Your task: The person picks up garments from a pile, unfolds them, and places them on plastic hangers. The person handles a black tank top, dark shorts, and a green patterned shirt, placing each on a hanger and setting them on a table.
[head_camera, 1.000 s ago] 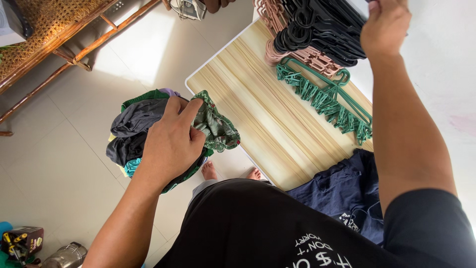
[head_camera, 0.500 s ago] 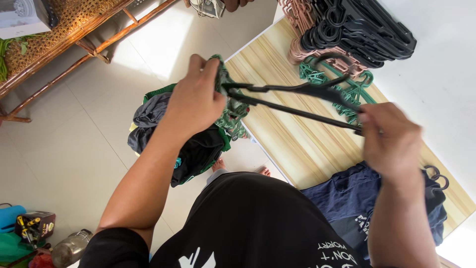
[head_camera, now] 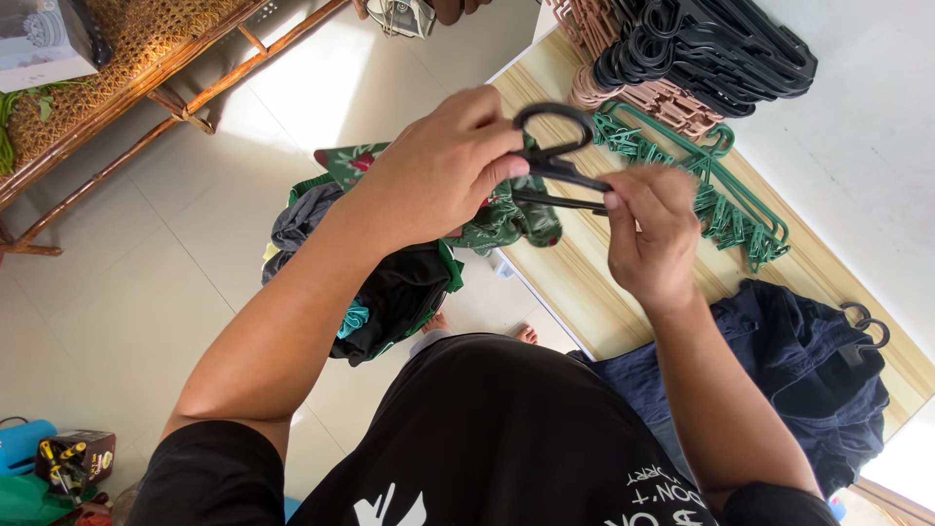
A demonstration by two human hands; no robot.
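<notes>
**Both hands on black hanger, green cloth bunched under it**

Nearest the person: dark navy garment (head_camera: 779,360) heaped on the wood-grain worktop (head_camera: 575,282), right of the body, with two black hooks sticking out at its far end.

Right hand (head_camera: 648,239): grip pinched on the black hanger (head_camera: 555,166), fingertips on its thin bars. Left hand (head_camera: 438,166): grip clenched on the hanger neck just under the hook, plus a green patterned garment (head_camera: 506,219) bunched beneath.

Hanger is held in the air over the worktop's near edge. Long axis runs roughly left-right between the hands; hook loop points up and away from the person. Most of the bars are hidden by the hands.

Below the left arm: pile of dark and green clothes (head_camera: 380,282) on the tiled floor (head_camera: 146,292); bare toes visible beside it.

Further out on the worktop: green clip hangers (head_camera: 721,195) lying flat, then stacks of pink hangers (head_camera: 662,97) and black hangers (head_camera: 721,49).

Far left: rattan bench (head_camera: 127,68).
</notes>
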